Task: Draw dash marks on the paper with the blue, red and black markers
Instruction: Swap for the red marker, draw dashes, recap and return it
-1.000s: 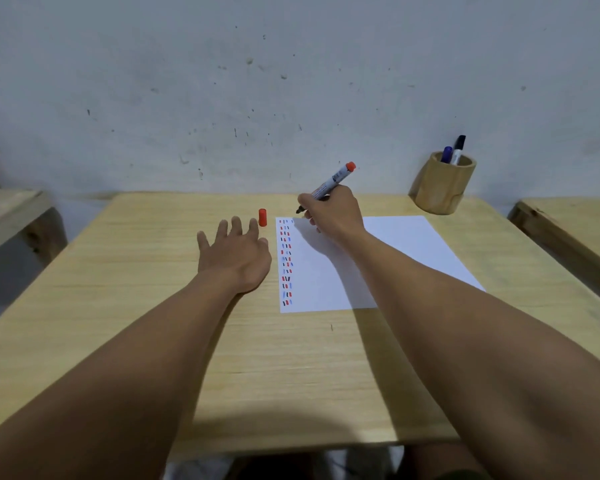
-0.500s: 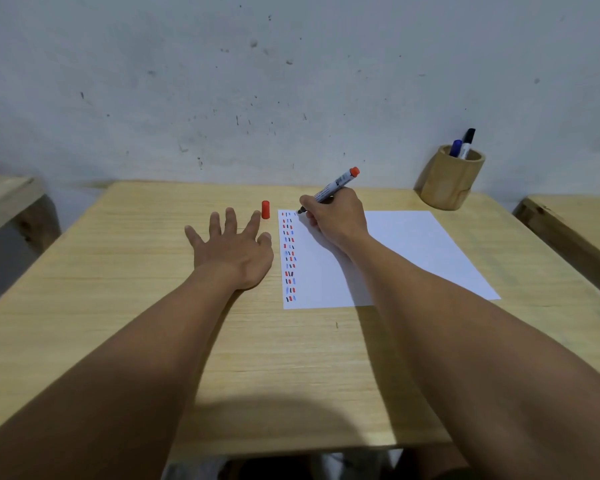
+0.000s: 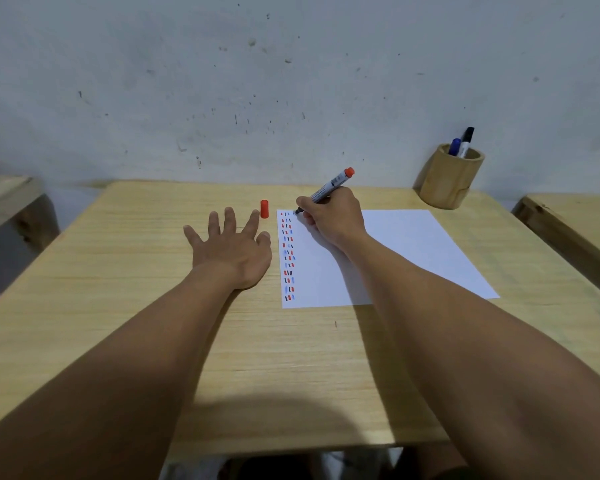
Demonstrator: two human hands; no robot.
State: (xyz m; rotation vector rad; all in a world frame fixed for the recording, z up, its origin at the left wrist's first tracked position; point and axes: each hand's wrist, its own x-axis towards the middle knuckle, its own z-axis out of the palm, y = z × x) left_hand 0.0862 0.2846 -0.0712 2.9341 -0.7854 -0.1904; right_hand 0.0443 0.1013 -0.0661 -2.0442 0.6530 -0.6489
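Observation:
A white sheet of paper [image 3: 406, 251] lies on the wooden table [image 3: 118, 271], with columns of short blue, red and black dashes [image 3: 288, 254] down its left edge. My right hand [image 3: 333, 216] grips the red marker [image 3: 329, 188], uncapped, its tip touching the paper's top left corner. The marker's red cap [image 3: 264, 208] stands on the table just left of the paper. My left hand [image 3: 232, 247] rests flat beside the paper, fingers spread. The blue marker [image 3: 454, 146] and black marker [image 3: 466, 141] stand in a wooden cup [image 3: 447, 181] at the back right.
A grey wall rises directly behind the table. Another wooden table edge [image 3: 568, 230] sits at the right, and a wooden bench [image 3: 4, 199] at the left.
The marker tip has come down onto the paper's top left corner. My left fingers have spread wider. The camera has tilted down slightly.

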